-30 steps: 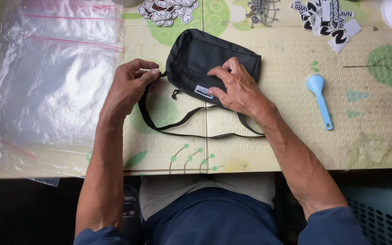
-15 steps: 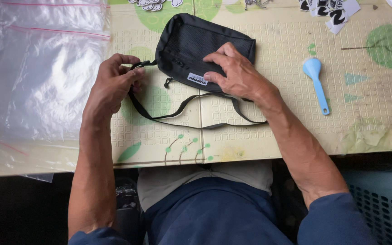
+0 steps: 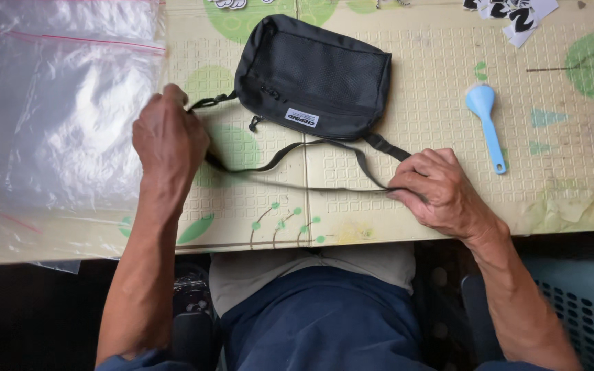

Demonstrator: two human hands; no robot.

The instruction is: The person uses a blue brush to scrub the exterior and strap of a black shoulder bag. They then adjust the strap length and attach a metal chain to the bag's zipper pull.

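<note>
A small black pouch bag [image 3: 314, 79] with a mesh front and a white label lies flat on the patterned beige-green table mat [image 3: 434, 82]. Its dark strap [image 3: 290, 154] loops toward me across the mat. My left hand [image 3: 168, 137] grips the strap's left end, close to the bag's left corner. My right hand [image 3: 438, 191] pinches the strap's right part, below the bag's right corner, near the table's front edge.
Large clear plastic zip bags [image 3: 56, 110] cover the table's left side. A light blue plastic spoon [image 3: 486, 124] lies to the right of the bag. Black-and-white paper cutouts [image 3: 513, 12] sit at the far edge. A blue-grey basket [image 3: 579, 302] stands at my lower right.
My right hand left the top of the bag and came down to take hold of the strap at the right. The left hand has kept its hold on the strap.
</note>
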